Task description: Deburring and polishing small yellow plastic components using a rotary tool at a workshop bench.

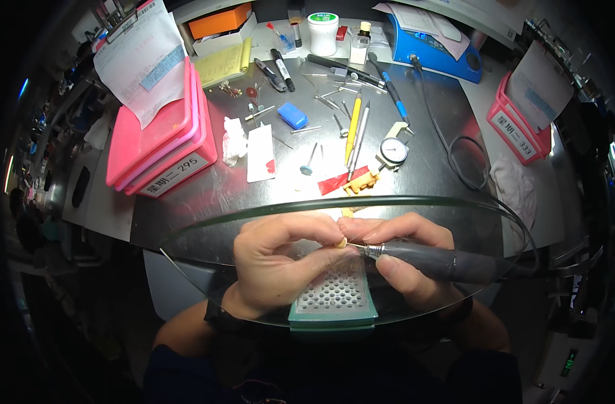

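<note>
Between the thumb and index finger of my left hand (270,266) is pinched a small tooth-coloured dental crown (342,242). My right hand (416,230) is closed around a dark rotary handpiece (425,260). The handpiece's thin bur (356,245) points left and reaches the crown; whether it touches cannot be made out. Both hands are seen through a curved clear shield (321,201). Below them sits a green-framed tray (332,316) with a perforated metal top. Just past the shield lie a yellow toothed dental model piece (363,183) and a red sheet (331,185).
Stacked pink trays (156,145) with papers stand left; another pink tray (519,124) stands right. A dial caliper (392,151), a yellow-handled tool (353,128), a blue block (293,116) and several burs lie on the bench. A blue control unit (432,50) and cable (437,114) are back right.
</note>
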The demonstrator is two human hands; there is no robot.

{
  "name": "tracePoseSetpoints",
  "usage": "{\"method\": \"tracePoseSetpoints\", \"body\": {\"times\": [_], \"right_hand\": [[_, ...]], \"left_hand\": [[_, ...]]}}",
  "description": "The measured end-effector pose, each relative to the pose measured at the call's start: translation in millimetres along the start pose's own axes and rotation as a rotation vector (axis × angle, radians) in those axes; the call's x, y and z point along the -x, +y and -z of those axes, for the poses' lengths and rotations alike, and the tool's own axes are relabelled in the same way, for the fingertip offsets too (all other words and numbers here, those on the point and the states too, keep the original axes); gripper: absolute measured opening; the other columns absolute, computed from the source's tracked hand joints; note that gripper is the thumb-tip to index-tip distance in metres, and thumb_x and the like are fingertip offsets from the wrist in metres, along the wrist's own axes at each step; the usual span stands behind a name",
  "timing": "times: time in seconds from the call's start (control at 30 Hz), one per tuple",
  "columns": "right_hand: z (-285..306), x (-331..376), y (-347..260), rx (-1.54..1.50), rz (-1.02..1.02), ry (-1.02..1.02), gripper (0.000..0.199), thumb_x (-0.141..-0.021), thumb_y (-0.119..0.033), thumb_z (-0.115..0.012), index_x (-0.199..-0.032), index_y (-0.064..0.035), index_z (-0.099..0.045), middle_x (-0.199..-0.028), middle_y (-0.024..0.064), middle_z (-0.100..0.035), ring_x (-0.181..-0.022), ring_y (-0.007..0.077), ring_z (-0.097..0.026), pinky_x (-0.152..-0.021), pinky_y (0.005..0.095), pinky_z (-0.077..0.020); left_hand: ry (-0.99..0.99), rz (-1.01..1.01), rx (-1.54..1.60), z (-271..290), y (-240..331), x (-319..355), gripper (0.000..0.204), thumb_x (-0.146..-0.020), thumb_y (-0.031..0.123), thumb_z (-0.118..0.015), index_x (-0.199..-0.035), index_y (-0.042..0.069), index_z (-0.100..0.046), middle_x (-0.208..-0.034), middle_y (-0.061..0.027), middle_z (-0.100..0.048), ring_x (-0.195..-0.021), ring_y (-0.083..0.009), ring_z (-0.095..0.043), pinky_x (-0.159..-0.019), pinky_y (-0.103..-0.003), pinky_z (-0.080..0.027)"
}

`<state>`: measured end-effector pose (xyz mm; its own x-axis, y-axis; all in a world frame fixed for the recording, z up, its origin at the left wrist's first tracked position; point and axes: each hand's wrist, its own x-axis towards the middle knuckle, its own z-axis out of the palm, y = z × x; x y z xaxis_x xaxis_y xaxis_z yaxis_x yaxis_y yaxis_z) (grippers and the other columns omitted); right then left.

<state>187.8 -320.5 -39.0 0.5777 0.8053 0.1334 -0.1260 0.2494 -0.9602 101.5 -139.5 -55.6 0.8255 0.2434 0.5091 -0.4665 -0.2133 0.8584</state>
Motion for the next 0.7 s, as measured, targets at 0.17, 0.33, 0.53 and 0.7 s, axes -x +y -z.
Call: {"method": "tracePoseSetpoints", "body": {"times": [0.17,0.33,0.53,0.7], "right_hand": [[3.7,-0.7,-5.2,-0.036,-0.033,-0.007,0.029,-0.086,-0.013,-0.059,-0.108,0.0053,-0.057,-0.12,0.0252,-0.059,-0.118,0.029,-0.055,-0.105,0.0423,-0.0388],[37.0,-11.0,-11.5,-0.215,-0.131,0.179,0.031,-0.086,-0.025,-0.057,-0.082,0.0048,-0.062,-0.081,0.0191,-0.068,-0.074,0.0184,-0.066,-0.071,0.0269,-0.0534],[81.0,-19.8,-34.0,0.486,-0.338,0.648,0.045,-0.081,-0.037,-0.061,-0.053,-0.0026,-0.056,-0.049,0.0118,-0.057,-0.044,0.021,-0.059,-0.046,0.0304,-0.0455],[78.7,-16.9,-41.1,1.23,-0.487,0.72,0.049,-0.076,-0.048,-0.06,-0.063,-0.0009,-0.066,-0.063,0.019,-0.064,-0.064,0.0307,-0.066,-0.064,0.0373,-0.0494]], "left_hand": [[0.003,0.047,0.031,-1.0,1.7,1.6,0.02,-0.071,-0.008,-0.077,-0.088,-0.005,-0.066,-0.087,-0.0133,-0.07,-0.082,-0.0172,-0.068,-0.075,-0.028,-0.054],[0.037,0.128,0.06,-1.4,-2.7,0.0,0.021,-0.074,-0.013,-0.071,-0.091,-0.003,-0.064,-0.09,-0.011,-0.064,-0.082,-0.0153,-0.063,-0.075,-0.027,-0.051],[0.139,0.389,0.208,7.9,2.8,-6.4,0.018,-0.084,-0.003,-0.065,-0.103,-0.003,-0.063,-0.094,-0.009,-0.064,-0.082,-0.0125,-0.062,-0.075,-0.025,-0.05],[0.152,0.338,0.185,14.7,0.2,-15.5,0.021,-0.092,0.004,-0.059,-0.11,-0.005,-0.058,-0.095,-0.0111,-0.066,-0.085,-0.0161,-0.065,-0.078,-0.028,-0.053]]}}
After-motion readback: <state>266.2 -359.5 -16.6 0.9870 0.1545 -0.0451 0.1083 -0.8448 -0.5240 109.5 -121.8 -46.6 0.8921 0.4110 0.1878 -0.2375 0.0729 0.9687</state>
